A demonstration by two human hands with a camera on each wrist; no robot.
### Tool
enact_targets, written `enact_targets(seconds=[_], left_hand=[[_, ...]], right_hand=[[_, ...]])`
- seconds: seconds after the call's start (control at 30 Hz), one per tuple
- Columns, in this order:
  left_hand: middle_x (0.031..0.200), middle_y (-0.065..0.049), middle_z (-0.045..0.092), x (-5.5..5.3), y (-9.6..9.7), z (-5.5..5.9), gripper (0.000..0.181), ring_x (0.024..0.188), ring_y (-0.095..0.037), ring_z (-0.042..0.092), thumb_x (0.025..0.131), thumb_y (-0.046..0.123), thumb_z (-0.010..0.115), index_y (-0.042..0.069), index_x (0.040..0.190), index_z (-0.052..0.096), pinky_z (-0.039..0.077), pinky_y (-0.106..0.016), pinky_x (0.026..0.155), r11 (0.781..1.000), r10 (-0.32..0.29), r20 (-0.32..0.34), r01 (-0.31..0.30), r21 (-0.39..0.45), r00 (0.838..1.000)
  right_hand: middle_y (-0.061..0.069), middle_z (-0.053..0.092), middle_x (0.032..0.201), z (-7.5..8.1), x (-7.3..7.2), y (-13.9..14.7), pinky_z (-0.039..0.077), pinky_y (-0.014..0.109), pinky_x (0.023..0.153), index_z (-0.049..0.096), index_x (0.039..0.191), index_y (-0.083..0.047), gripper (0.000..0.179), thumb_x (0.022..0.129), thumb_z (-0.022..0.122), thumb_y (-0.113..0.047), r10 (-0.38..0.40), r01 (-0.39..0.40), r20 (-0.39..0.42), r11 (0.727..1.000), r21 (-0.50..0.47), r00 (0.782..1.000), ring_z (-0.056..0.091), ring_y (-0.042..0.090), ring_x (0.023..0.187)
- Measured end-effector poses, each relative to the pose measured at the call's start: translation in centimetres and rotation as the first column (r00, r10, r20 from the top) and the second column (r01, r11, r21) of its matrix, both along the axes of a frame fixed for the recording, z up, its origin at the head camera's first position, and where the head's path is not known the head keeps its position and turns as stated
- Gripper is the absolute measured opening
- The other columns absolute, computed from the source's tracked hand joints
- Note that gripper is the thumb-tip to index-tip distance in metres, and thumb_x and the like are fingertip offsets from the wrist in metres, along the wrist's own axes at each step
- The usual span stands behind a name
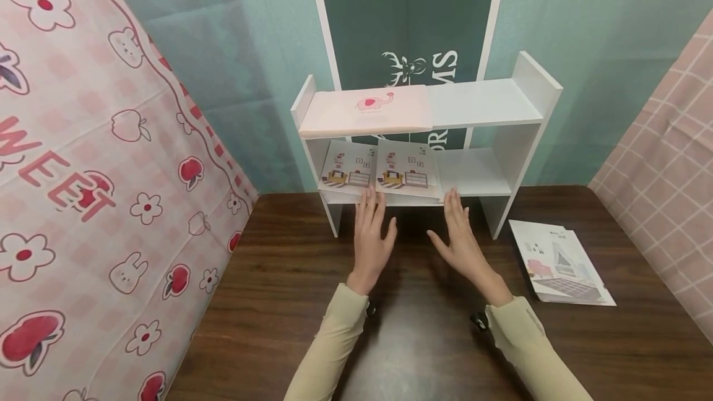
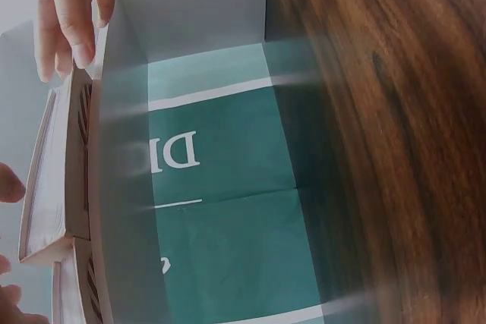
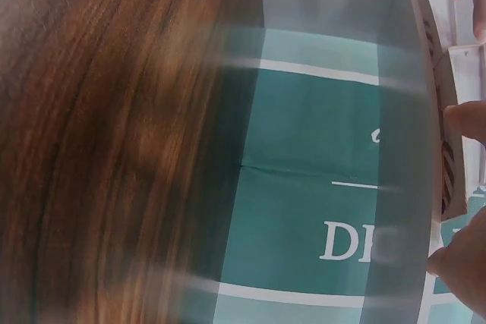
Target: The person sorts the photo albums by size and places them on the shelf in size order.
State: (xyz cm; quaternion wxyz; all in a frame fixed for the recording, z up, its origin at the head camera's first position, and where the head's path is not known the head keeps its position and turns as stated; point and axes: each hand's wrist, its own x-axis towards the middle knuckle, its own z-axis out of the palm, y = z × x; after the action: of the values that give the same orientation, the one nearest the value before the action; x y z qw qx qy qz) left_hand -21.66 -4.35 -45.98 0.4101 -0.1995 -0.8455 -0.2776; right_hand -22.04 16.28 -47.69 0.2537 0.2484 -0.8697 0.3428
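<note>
Two booklets lie side by side on the middle board of a white shelf, the left booklet (image 1: pixel 348 169) and the right booklet (image 1: pixel 406 169), both printed with a yellow sofa and a cabinet. My left hand (image 1: pixel 372 246) reaches to the board's front edge, straight fingertips at the lower edges where the booklets meet. My right hand (image 1: pixel 462 246) is at the right booklet's lower right corner, fingers extended and thumb spread. In the left wrist view, the right hand's fingers (image 2: pixel 68 13) are at the far end of the booklet. Neither hand grips anything.
On the shelf's top board (image 1: pixel 484 103) lies a pink elephant-print item (image 1: pixel 367 109) at the left. White booklets (image 1: pixel 562 263) with a room picture lie on the brown wooden table (image 1: pixel 267 302), right of the shelf. Patterned cloths hang on both sides.
</note>
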Motion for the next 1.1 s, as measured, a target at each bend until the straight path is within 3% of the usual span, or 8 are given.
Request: enact_targets(seconds=[0.27,0.5,0.73,1.1], left_hand=[[0.147,-0.014,0.034,0.6,0.6,-0.1,0.056,0.136,-0.033,0.028,0.088,0.016,0.061,0.005,0.139,0.041,0.022,-0.050,0.111,1.000,-0.011,-0.053,0.012,0.012,0.999],[0.144,-0.015,0.039,1.3,1.0,-0.4,0.046,0.134,-0.032,0.033,0.090,0.018,0.059,0.004,0.133,0.049,0.028,-0.057,0.105,0.998,-0.060,-0.120,0.058,-0.021,0.991],[0.141,-0.013,0.043,2.0,1.7,-0.9,0.047,0.133,-0.030,0.036,0.090,0.017,0.058,0.007,0.135,0.047,0.028,-0.051,0.108,0.994,-0.106,-0.103,0.103,-0.039,0.989],[0.142,-0.011,0.043,2.5,2.6,-1.5,0.049,0.133,-0.025,0.036,0.090,0.017,0.060,0.008,0.136,0.047,0.031,-0.046,0.108,0.986,-0.155,-0.049,0.151,-0.068,0.987]], right_hand=[[0.023,0.003,0.153,0.1,0.9,0.4,0.003,0.057,0.111,0.008,0.148,-0.001,0.094,0.078,0.071,-0.004,0.000,0.001,0.014,0.998,-0.063,1.000,0.003,0.039,0.141],[0.023,0.009,0.153,0.0,1.8,0.6,0.007,0.060,0.109,0.017,0.147,-0.001,0.094,0.074,0.075,-0.003,-0.025,0.025,0.001,0.996,-0.087,1.000,0.007,0.042,0.139],[0.022,0.015,0.152,0.0,2.7,1.1,0.006,0.055,0.112,0.025,0.147,-0.009,0.089,0.074,0.075,-0.004,-0.030,0.031,0.007,0.993,-0.115,1.000,0.005,0.032,0.142],[0.018,0.016,0.153,-0.7,3.2,1.9,0.009,0.061,0.109,0.032,0.144,-0.006,0.083,0.073,0.076,-0.003,-0.034,0.035,0.013,0.991,-0.132,0.999,0.007,0.036,0.141]])
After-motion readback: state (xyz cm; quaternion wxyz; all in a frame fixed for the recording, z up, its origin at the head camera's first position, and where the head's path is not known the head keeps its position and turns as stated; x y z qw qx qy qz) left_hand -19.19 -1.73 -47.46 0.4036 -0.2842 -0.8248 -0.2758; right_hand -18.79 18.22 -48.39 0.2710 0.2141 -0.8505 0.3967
